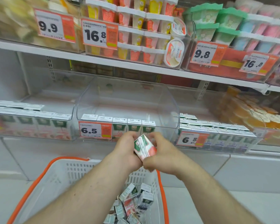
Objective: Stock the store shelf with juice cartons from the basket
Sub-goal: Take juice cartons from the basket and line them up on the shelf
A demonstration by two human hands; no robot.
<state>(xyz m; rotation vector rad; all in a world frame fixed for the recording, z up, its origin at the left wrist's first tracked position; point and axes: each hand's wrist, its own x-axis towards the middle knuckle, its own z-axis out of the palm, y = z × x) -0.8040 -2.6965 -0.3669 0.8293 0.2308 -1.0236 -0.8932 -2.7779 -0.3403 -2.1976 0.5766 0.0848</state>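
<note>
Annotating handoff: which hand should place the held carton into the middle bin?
Right, probably. The right hand sits nearer the clear bin's open right end; the left hand equally grips the carton.

Shelf ahead of you, basket (58,178) below, at your arms.

Your left hand (128,151) and right hand (160,152) meet around one carton (145,148) before the middle bin (128,101); a row of cartons (118,125) stands at its front. More cartons (132,206) lie in the basket.

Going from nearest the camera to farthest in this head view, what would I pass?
Basket of loose cartons → both hands, left hand and right hand, holding a juice carton → clear bin with a front row of cartons.
</note>
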